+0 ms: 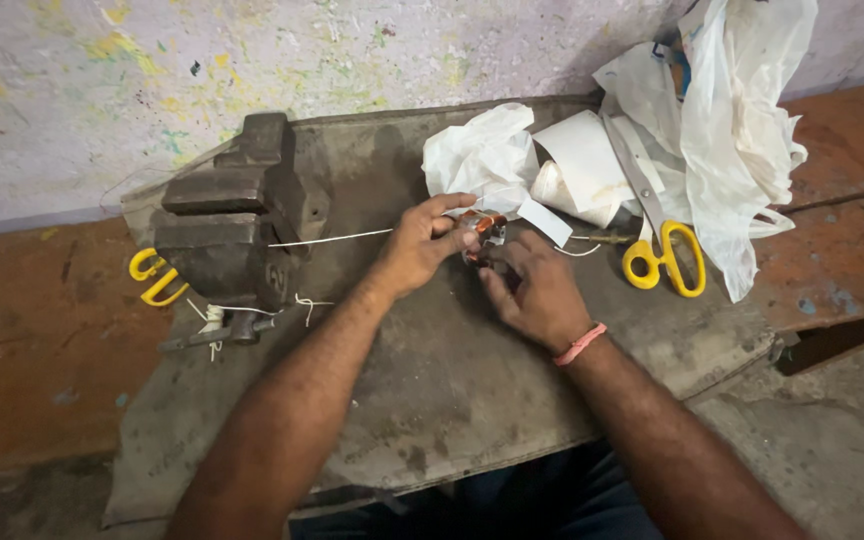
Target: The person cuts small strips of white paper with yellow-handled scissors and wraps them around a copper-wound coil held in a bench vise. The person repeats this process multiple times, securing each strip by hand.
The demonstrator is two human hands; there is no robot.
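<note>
The dark slab of a work board (pixel 432 400) fills the scene, with the iron bench vise (pixel 227 225) at your nine o'clock and the yellow-handled scissors (pixel 657 245) lying at your three o'clock beside the white plastic bags (pixel 732 120). A taut white string (pixel 332 238) runs from the vise toward three o'clock and ends at the small copper-wound coil (pixel 480 228) at the centre — that line is the long axis. Your left hand (pixel 417 245) has its fingers closed around the coil's nine o'clock side and your right hand (pixel 537 290) pinches it from five o'clock — both touching, neither nearer.
</note>
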